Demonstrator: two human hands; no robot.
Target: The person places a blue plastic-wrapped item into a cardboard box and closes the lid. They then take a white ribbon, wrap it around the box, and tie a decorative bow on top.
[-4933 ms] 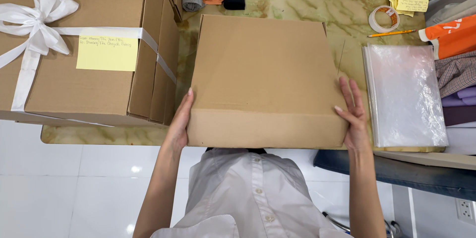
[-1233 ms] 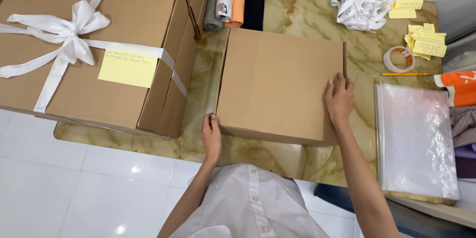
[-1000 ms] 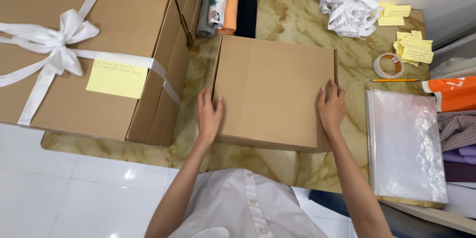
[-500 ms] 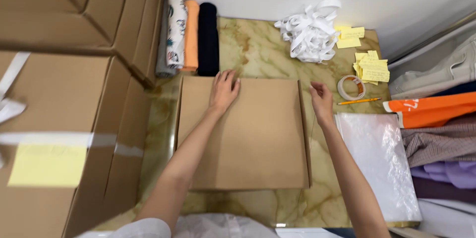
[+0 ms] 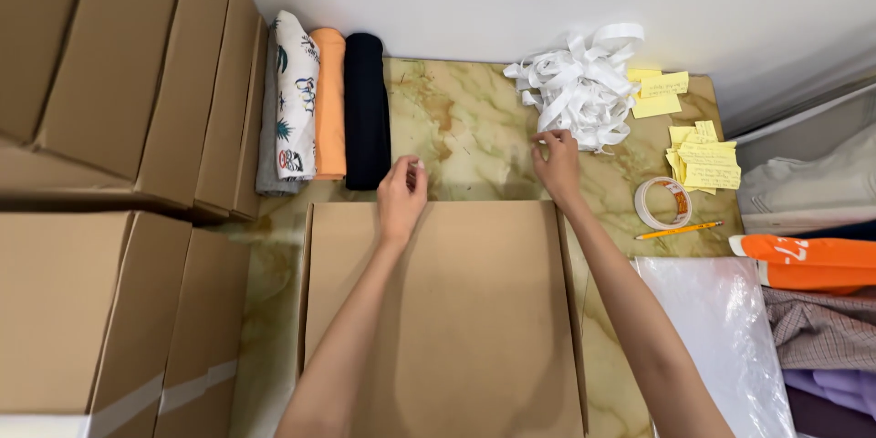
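Flat cardboard box lies on the marble counter, at 6 o'clock from the white ribbon pile. Right hand touches a ribbon strand, fingers loosely apart; left hand hovers half-curled over the box's far edge, holding nothing. Risk: pulling one strand drags the tangled pile onto the yellow sticky notes.

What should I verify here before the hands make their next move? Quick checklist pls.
1. Flat cardboard box lies square on the marble table: ok.
2. Right hand reaches the white ribbon pile, fingertips at its edge: ok.
3. Ribbon actually gripped: cannot tell.
4. Left hand sits at the box's far edge, holding nothing visible: ok.
5. Rolled garments are apart from the box: ok.
6. Tape roll and pencil lie beside the right forearm, within sight: ok.
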